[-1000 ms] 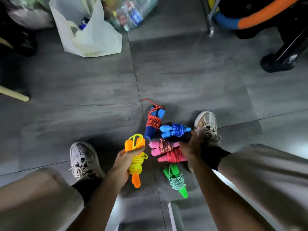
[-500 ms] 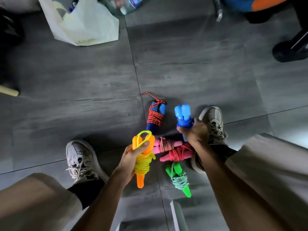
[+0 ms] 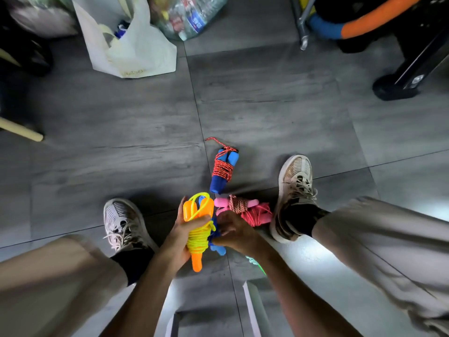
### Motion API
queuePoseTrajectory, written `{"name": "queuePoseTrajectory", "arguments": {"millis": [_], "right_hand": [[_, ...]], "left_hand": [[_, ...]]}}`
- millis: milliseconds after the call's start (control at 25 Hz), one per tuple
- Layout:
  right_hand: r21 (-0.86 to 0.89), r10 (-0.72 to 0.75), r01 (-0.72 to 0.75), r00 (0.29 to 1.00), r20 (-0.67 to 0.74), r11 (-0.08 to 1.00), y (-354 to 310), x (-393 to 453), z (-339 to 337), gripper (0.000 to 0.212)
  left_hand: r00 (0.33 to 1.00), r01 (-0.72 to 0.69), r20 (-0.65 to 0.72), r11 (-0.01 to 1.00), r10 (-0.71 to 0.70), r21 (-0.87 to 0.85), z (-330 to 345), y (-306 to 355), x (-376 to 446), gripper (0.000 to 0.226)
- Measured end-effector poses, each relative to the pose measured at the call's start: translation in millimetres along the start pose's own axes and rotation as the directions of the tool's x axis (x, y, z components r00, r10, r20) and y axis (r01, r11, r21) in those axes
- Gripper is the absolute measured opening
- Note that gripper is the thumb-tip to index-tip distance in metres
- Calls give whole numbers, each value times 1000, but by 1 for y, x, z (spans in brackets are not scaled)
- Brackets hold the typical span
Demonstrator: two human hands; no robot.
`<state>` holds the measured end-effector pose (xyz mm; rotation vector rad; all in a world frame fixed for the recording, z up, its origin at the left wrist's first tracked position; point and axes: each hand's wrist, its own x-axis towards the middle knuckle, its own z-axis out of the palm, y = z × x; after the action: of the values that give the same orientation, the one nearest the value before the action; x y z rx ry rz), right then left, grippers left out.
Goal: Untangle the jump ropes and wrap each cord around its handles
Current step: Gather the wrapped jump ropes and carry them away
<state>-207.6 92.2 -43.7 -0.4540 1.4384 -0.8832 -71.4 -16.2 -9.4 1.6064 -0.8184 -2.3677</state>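
My left hand [image 3: 181,235] grips the orange-handled rope [image 3: 198,229], its yellow cord wound round the handles. My right hand [image 3: 234,231] holds the light-blue-handled rope [image 3: 218,249] pressed against the orange bundle; most of that blue rope is hidden between my hands. On the floor lie a dark-blue-handled rope wound with red cord [image 3: 222,167], a pink-handled rope with speckled cord [image 3: 237,204] and a second pink bundle with red cord [image 3: 257,215]. Only a sliver of the green-handled rope [image 3: 254,261] shows under my right forearm.
My shoes [image 3: 122,222] [image 3: 294,190] flank the ropes on the grey tiled floor [image 3: 267,105]. A white plastic bag [image 3: 136,52] and a clear bag of bottles [image 3: 192,15] stand at the back. Black equipment with an orange-blue ring [image 3: 364,23] is at the back right.
My right hand lifted the light-blue rope off the floor and brought it left and toward me, against the orange bundle in my left hand. The left hand kept its grip.
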Motion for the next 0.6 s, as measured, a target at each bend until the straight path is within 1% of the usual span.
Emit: {"name": "queuePoseTrajectory", "arguments": {"millis": [40,80,120,160,200,240,280,360,400,440,480,520,560,600], "right_hand": [[54,34,-35,999,19,998,6,0,-2,39],[16,41,-40,997,-66,999,12,2,-7,31],[-106,29,-55,972,-231,993,22,5,-17,24],[-275,-20,-95,921,-389,957,31,7,-32,21],[-482,-140,-125,868,-477,867,41,7,-47,23],[-683,-291,-129,837,-463,719,50,10,-59,30],[-819,-364,-127,850,-380,559,63,16,-70,39],[-942,-321,-172,909,-264,288,79,32,-79,55],[-963,-263,-205,933,-247,177,77,40,-77,55],[-963,-232,-245,936,-265,110,73,48,-76,46],[-965,-132,-247,958,-256,84,62,52,-74,34],[-971,-83,-232,968,-236,50,59,58,-79,26],[-971,-31,-236,971,-237,22,51,58,-84,28],[-971,10,-234,972,-234,45,40,54,-86,34]], "left_hand": [[999,23,43,998,-25,50,-3,-1,-1,87],[998,16,60,993,-23,119,-3,-3,-2,76],[999,-12,37,980,5,199,0,-3,-3,64],[999,-33,-26,958,42,286,2,-4,-2,55],[994,-37,-81,935,70,354,4,-4,-2,54],[991,-32,-110,920,81,391,3,-6,-1,57],[991,-28,-111,919,77,392,0,-7,0,61],[994,8,-102,920,34,391,-12,-12,5,67],[997,38,-76,913,-8,406,-18,-14,6,68],[997,73,-30,898,-66,433,-23,-16,8,68],[992,99,22,880,-124,464,-27,-18,8,69],[986,105,63,866,-155,488,-27,-21,9,69],[985,99,75,860,-157,500,-26,-22,8,69],[987,88,74,861,-144,501,-25,-23,9,69]]}}
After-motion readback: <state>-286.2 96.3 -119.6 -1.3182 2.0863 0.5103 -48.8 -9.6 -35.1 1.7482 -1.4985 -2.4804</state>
